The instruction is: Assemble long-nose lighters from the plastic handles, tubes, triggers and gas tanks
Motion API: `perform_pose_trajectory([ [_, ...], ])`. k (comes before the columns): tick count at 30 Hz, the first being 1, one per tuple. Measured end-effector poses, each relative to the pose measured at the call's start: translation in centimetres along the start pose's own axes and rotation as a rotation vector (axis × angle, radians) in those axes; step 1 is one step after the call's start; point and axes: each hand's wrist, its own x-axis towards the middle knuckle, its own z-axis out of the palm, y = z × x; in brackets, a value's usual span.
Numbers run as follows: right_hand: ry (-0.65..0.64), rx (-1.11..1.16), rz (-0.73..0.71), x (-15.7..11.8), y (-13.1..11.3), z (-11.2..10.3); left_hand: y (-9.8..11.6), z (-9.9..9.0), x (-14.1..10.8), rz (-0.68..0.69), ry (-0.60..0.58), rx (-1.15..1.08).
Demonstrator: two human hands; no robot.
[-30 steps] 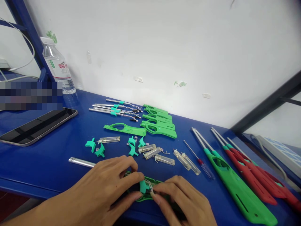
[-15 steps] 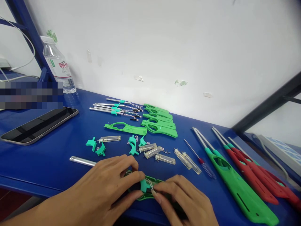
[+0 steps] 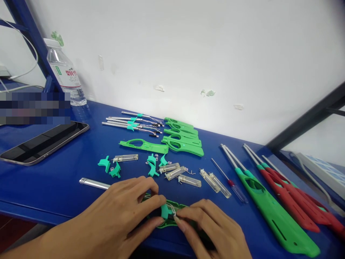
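Observation:
A green lighter housing half (image 3: 178, 205) lies at the table's front edge between my hands, partly covered by them. My left hand (image 3: 126, 212) is closed, its thumb and forefinger pinching a teal trigger (image 3: 164, 212) inside the housing. White wires (image 3: 170, 206) run along the housing to the right of the trigger. At their end, the thumb and forefinger of my right hand (image 3: 215, 228) are pinched together on the wires, beside a small dark part. A silver lighter tube (image 3: 94, 183) sticks out to the left from behind my left hand.
Beyond the hands lie loose teal triggers (image 3: 115, 170), clear fuel tanks (image 3: 189, 181) and a screwdriver (image 3: 234, 187). Farther back are wired tubes (image 3: 121, 126) and green housing halves (image 3: 183, 141). Assembled lighters (image 3: 277, 212) lie right; a phone (image 3: 45, 142) and bottle (image 3: 66, 75) stand left.
The view has shifted very slightly. Both hands keep the same grips on the trigger and wires, with only tiny finger movement.

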Motion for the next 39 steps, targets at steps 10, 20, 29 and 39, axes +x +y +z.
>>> perform_pose_trajectory([
  [10, 0.012, 0.011, -0.018, 0.13, 0.03, -0.05, -0.15, 0.22, -0.29, -0.011, -0.053, -0.058],
  [20, -0.004, -0.005, -0.062, 0.40, 0.32, -0.45, -0.15, 0.10, -0.18, 0.005, -0.042, -0.004],
  [29, -0.012, -0.006, -0.062, 0.34, 0.24, -0.43, -0.06, 0.28, -0.21, 0.015, -0.012, 0.016],
  [39, -0.008, -0.016, -0.062, 0.34, 0.20, -0.49, -0.16, 0.26, 0.01, 0.031, -0.015, 0.040],
])
